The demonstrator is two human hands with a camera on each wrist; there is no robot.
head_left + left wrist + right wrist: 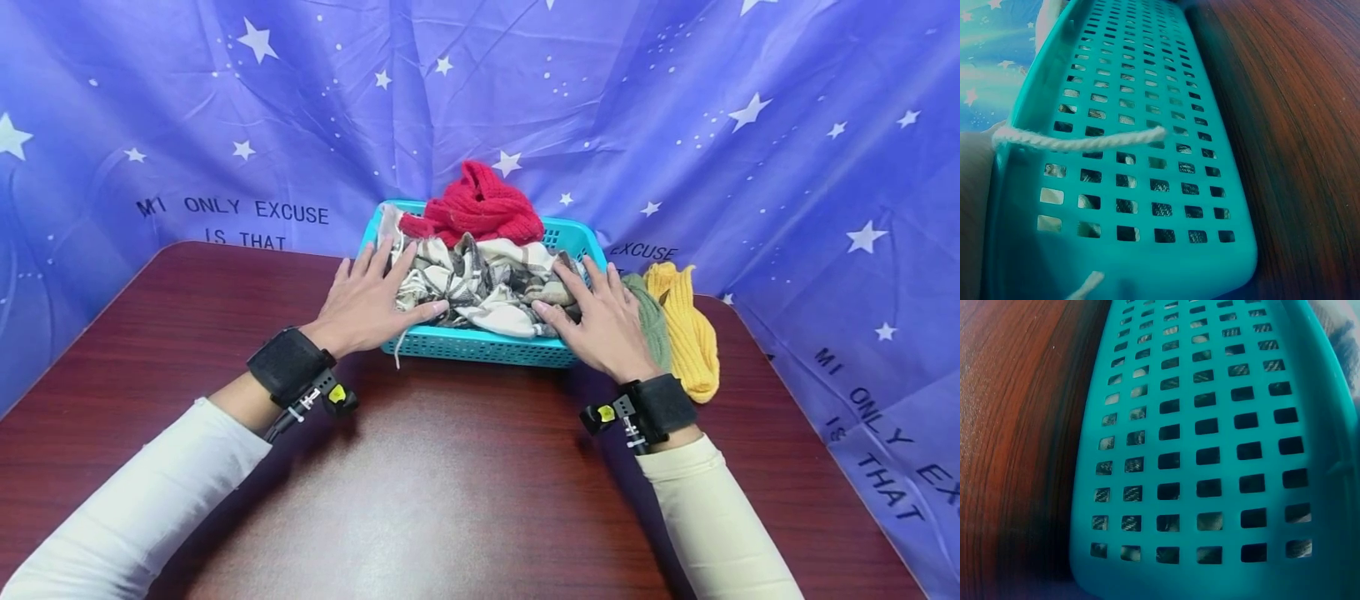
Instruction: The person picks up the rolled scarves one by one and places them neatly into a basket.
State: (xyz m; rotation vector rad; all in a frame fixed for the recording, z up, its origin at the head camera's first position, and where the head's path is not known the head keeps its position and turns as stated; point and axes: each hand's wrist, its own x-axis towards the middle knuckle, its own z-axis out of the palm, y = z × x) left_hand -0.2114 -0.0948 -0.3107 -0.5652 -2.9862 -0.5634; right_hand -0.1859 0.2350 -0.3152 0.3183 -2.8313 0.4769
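A turquoise plastic basket (480, 348) with a grid of square holes holds a bunched plaid scarf (501, 318) in white, grey and brown. Behind the plaid folds, a red knitted scarf (483, 208) is heaped above the back rim. My left hand (366, 298) rests with spread, straight fingers on the plaid scarf at the basket's left end. At the right end, my right hand (609, 321) lies on the same scarf, fingers likewise extended. A white fringe strand (1085, 139) hangs over the basket's front wall in the left wrist view.
Just right of the basket, a green knitted item (651, 312) and a yellow knitted item (684, 329) lie on the dark red-brown wooden table (450, 483). A blue-purple curtain (337, 108) with white stars hangs behind and at both sides.
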